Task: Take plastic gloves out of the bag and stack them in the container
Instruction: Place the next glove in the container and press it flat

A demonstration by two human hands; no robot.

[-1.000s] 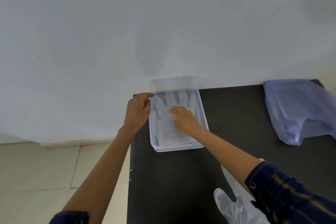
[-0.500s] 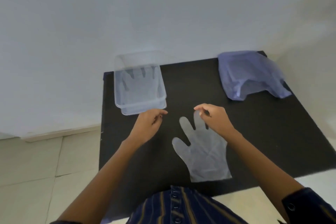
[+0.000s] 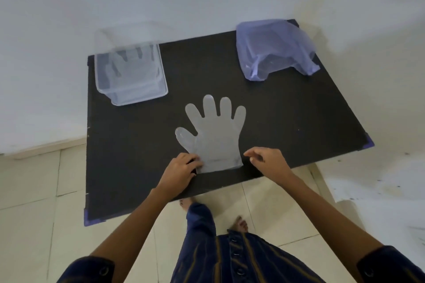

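Both hands are off the clear rectangular plastic container point(image 3: 131, 76) now and down at the near edge of the flat black surface point(image 3: 299, 122), where a moment ago they were pressing a glove flat inside that tub. A translucent plastic glove point(image 3: 215, 135) lies spread on the surface, fingers pointing away from the person. The left hand point(image 3: 181, 171) has its fingertips on the cuff's left corner, pinching or pinning it, I can't tell which. The right hand point(image 3: 268, 159) hovers just beside the right corner, fingers loosely curled, holding nothing. One glove already shows in the container at the far left, so this looks like the next one going in. The crumpled pale purple plastic bag point(image 3: 273, 53) sits far right, well apart.
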